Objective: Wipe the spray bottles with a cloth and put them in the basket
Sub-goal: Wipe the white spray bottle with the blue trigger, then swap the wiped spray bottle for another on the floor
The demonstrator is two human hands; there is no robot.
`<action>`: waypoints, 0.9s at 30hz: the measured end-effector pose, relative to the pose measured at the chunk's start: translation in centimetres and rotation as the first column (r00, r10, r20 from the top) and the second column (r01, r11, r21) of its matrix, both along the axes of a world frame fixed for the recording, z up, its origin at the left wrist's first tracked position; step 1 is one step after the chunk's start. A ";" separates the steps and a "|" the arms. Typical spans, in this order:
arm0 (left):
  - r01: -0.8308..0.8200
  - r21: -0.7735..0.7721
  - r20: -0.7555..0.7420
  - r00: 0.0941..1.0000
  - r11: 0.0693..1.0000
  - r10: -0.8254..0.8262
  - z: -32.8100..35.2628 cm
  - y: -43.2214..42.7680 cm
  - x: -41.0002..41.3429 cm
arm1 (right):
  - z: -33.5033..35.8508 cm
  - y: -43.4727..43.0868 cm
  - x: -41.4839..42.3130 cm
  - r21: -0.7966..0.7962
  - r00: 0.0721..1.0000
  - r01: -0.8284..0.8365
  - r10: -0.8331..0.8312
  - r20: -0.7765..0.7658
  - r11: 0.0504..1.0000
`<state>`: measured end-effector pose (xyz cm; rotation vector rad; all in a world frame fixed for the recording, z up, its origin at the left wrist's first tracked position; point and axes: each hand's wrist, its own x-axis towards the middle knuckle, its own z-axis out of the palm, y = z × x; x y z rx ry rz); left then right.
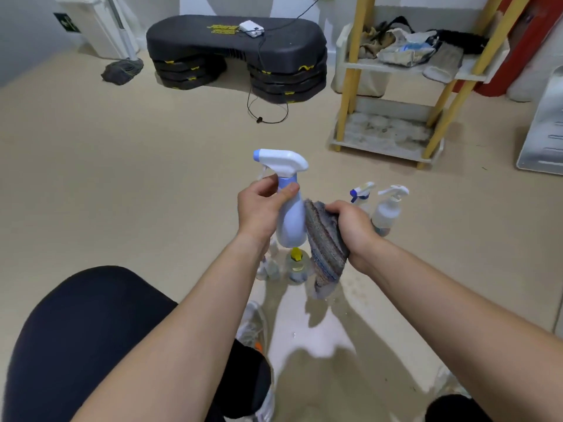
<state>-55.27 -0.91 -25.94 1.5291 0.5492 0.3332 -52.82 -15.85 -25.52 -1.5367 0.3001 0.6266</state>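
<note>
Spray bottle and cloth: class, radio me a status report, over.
Left hand grips blue spray bottle by its neck. Right hand holds cloth against bottle's body. More bottles stand on floor; basket not in view.

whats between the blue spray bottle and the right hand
The grey cloth, held by the right hand against the blue spray bottle, in the head view.

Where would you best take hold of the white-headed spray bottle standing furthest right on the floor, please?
Probably by the narrow neck just under the trigger head of the white-headed spray bottle, coming from above and from its right. It stands upright, the overhanging head gives the fingers a stop, and the blue-nozzled bottle crowds its left side.
</note>
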 end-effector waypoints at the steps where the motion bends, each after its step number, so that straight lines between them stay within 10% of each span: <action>1: -0.016 -0.003 -0.001 1.000 1.000 0.016 -0.5 0.9 -0.4 | -0.2 1.1 -0.2 0.033 1.000 -0.010 0.011 -0.004 0.999; 13: -0.358 -0.138 -0.148 0.929 0.923 0.338 -9.9 11.1 -0.2 | -6.1 14.9 -1.0 0.173 0.975 -0.042 0.078 -0.206 0.984; 27: -0.388 -0.137 -0.331 0.885 0.912 0.327 -23.7 16.6 4.0 | -17.4 22.7 4.1 0.143 0.891 0.106 -0.030 -0.454 0.984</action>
